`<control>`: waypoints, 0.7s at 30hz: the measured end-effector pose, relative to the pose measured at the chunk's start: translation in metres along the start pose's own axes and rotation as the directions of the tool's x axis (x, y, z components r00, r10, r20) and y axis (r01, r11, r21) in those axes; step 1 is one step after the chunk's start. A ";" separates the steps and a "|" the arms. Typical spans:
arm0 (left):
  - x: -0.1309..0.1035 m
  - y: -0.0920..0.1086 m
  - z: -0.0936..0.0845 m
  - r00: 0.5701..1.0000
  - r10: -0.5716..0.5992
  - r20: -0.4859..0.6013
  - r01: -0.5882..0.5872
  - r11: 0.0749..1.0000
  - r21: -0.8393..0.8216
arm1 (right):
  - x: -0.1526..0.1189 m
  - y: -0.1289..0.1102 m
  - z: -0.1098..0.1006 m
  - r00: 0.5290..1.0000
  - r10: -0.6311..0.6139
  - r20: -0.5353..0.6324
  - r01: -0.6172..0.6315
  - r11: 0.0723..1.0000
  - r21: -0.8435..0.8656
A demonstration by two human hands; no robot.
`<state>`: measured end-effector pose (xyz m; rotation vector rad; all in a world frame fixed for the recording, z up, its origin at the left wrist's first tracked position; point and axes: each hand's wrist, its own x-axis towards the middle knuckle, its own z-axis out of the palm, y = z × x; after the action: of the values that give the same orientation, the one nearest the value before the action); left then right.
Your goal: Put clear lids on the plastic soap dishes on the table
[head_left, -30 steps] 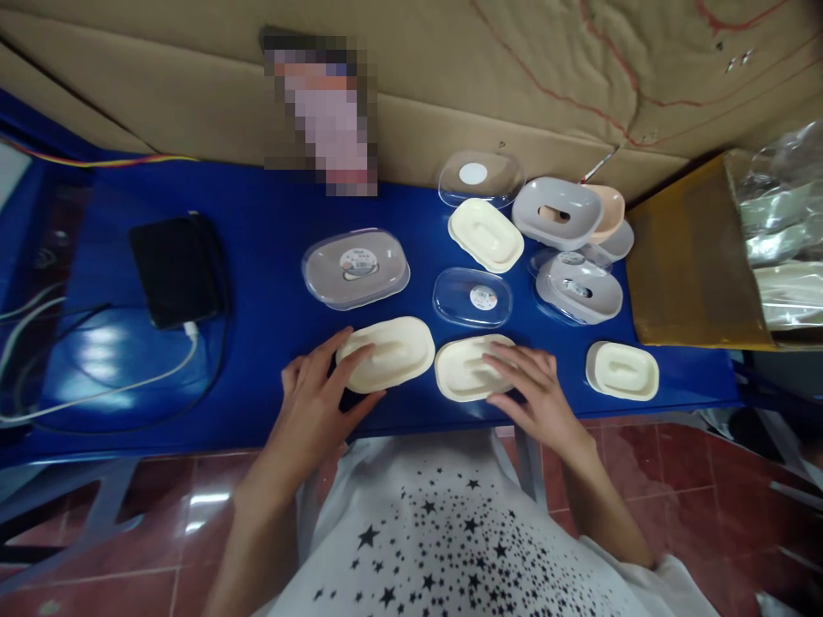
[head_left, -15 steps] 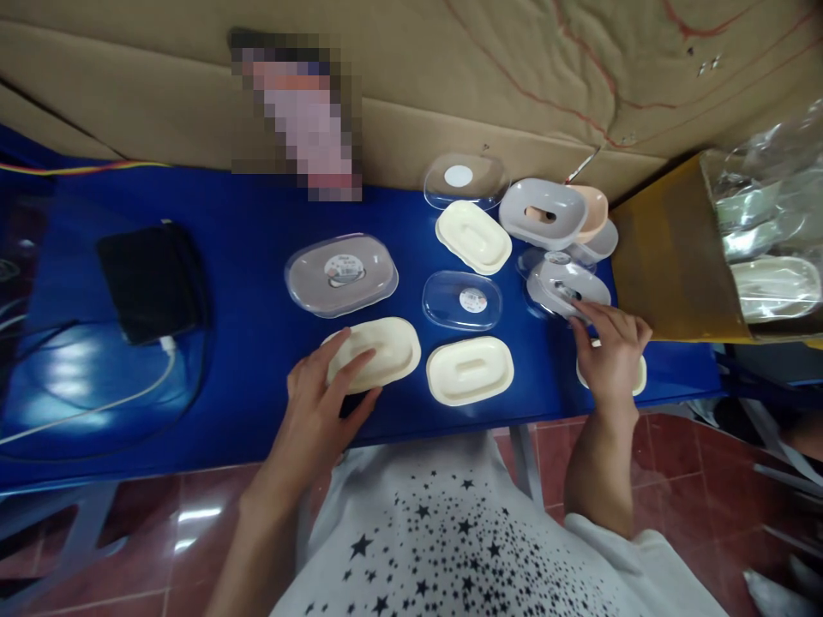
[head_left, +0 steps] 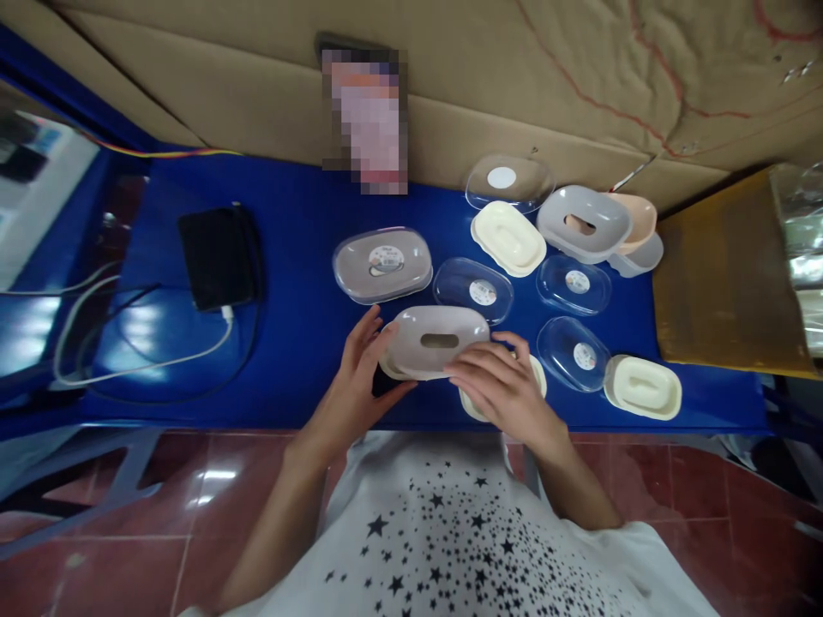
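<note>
A grey oval tray with a slot (head_left: 434, 341) lies over a cream base (head_left: 393, 370), of which only the left edge shows. My right hand (head_left: 507, 386) grips the grey tray's front right edge. At its left end, my left hand (head_left: 363, 373) has its fingers apart around the tray and base. Another cream base (head_left: 477, 404) is partly hidden under my right hand. Just behind the grey tray lie a clear lid with a round label (head_left: 464, 287) and a grey tray with its clear lid on (head_left: 384, 264).
Clear lids (head_left: 569, 351), cream bases (head_left: 643, 386) and stacked grey and peach trays (head_left: 582, 224) lie to the right, beside a cardboard box (head_left: 713, 274). A black device (head_left: 219, 261) with a white cable is on the left of the blue table (head_left: 302, 343).
My right hand has brought the grey tray from the right over to the cream base by my left hand. The view has shifted left.
</note>
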<state>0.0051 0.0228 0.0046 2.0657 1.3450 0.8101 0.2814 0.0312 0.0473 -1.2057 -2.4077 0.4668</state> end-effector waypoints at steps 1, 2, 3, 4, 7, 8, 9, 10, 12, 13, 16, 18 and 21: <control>-0.001 0.000 -0.001 1.000 0.001 0.008 -0.001 1.000 0.004 | 0.004 -0.003 0.005 0.999 -0.031 0.033 0.031 0.999 -0.006; -0.003 -0.001 -0.003 1.000 0.006 0.017 -0.006 1.000 0.016 | 0.007 -0.004 0.008 0.997 -0.057 0.058 0.058 0.998 -0.015; -0.004 -0.001 -0.005 0.999 0.014 0.029 -0.015 0.999 0.033 | 0.009 -0.006 0.010 0.994 -0.080 0.073 0.082 0.996 -0.025; -0.004 -0.002 -0.006 0.999 0.025 0.041 -0.027 0.998 0.055 | 0.010 -0.007 0.011 0.992 -0.098 0.083 0.101 0.994 -0.034; -0.005 -0.003 -0.009 0.995 0.079 0.065 -0.086 0.990 0.112 | 0.009 -0.007 0.007 0.985 -0.131 0.111 0.138 0.989 -0.060; -0.005 -0.003 -0.010 0.993 0.095 0.066 -0.102 0.987 0.124 | 0.008 -0.007 0.006 0.983 -0.137 0.124 0.146 0.987 -0.071; -0.005 -0.003 -0.010 0.992 0.107 0.070 -0.116 0.984 0.134 | 0.007 -0.007 0.004 0.981 -0.143 0.134 0.155 0.984 -0.084; -0.005 -0.003 -0.011 0.990 0.119 0.074 -0.128 0.981 0.143 | 0.007 -0.006 0.003 0.978 -0.152 0.140 0.166 0.981 -0.097; -0.005 -0.003 -0.011 0.987 0.141 0.083 -0.153 0.975 0.159 | 0.006 -0.007 0.003 0.973 -0.183 0.137 0.201 0.971 -0.126; -0.005 -0.003 -0.011 0.984 0.154 0.088 -0.167 0.972 0.163 | 0.007 -0.007 0.005 0.970 -0.201 0.135 0.220 0.965 -0.142; -0.006 -0.002 -0.012 0.977 0.179 0.115 -0.197 0.964 0.178 | 0.009 -0.009 0.012 0.961 -0.226 0.159 0.254 0.949 -0.188; -0.006 -0.001 -0.011 0.974 0.178 0.139 -0.203 0.959 0.198 | 0.011 -0.009 0.016 0.960 -0.214 0.182 0.249 0.948 -0.197; -0.007 0.000 -0.010 0.975 0.169 0.146 -0.199 0.952 0.233 | 0.015 -0.003 0.015 0.958 -0.221 0.182 0.246 0.961 -0.128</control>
<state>-0.0045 0.0178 0.0096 2.4219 1.2500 0.6011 0.2635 0.0402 0.0387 -0.9528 -2.7292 0.3298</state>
